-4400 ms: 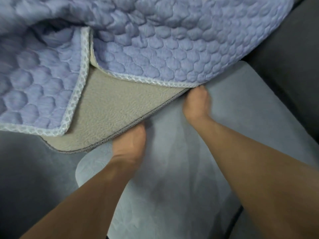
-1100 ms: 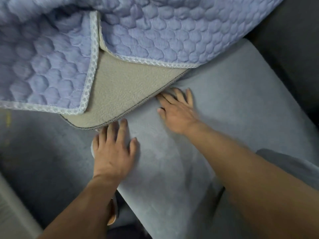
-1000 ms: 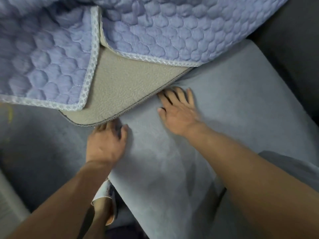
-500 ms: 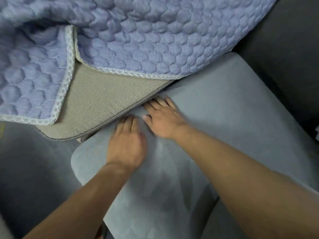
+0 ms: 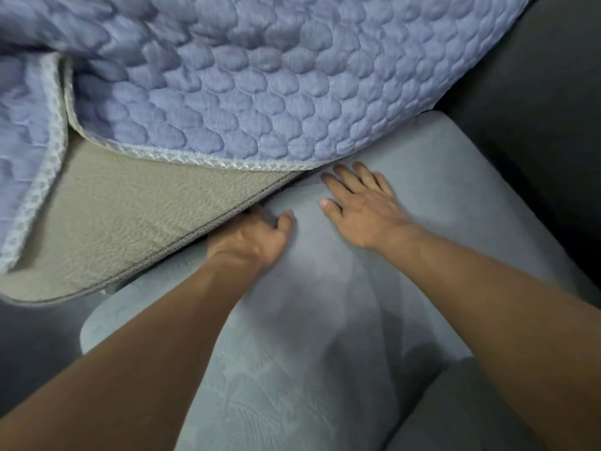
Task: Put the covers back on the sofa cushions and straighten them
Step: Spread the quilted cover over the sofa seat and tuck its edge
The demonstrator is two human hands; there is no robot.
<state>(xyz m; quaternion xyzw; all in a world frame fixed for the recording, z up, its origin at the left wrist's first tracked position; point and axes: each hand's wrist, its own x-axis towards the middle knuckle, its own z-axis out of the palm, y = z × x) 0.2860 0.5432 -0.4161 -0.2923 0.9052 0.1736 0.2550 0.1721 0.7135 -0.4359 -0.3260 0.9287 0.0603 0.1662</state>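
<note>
Left hand's (image 5: 250,240) fingertips are hidden under the beige mat's (image 5: 130,222) edge

A home living room; dark sofa (image 5: 527,102) draped with quilted cover (image 5: 260,76)

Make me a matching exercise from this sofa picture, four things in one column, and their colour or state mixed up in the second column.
Things:
1. quilted cover
2. cushion
3. left hand
4. right hand

States:
A. flat on the cushion, fingers spread
B. lilac, bubble-stitched, white mesh trim
C. fingers curled and tucked under the beige-backed edge
D. plain pale grey-blue, under both hands

Pairs: 1-B, 2-D, 3-C, 4-A
</note>
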